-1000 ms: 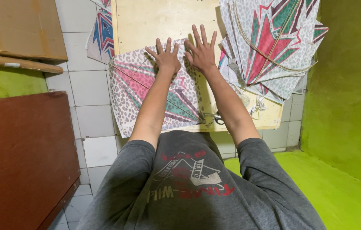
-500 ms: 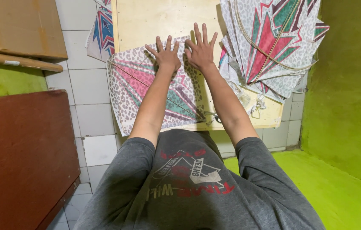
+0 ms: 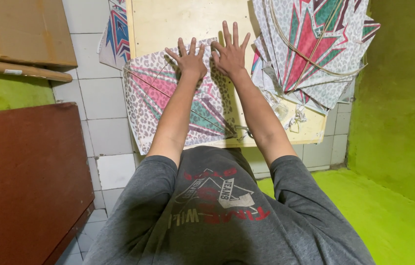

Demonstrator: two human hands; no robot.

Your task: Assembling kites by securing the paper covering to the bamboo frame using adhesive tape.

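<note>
White floor tiles and green walls frame a pale wooden desk (image 3: 188,24) where you press a kite flat.

Your left hand (image 3: 188,60) and right hand (image 3: 230,53) lie side by side, each grip wide with fingers spread, holding nothing, palms down on the leopard-print kite (image 3: 153,98). At 2 o'clock sits a stack of kites (image 3: 315,44); at 10 o'clock, a cardboard box (image 3: 21,29).

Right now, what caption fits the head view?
Both hands, left hand and right hand, press flat on a patterned kite over a wooden board.
</note>
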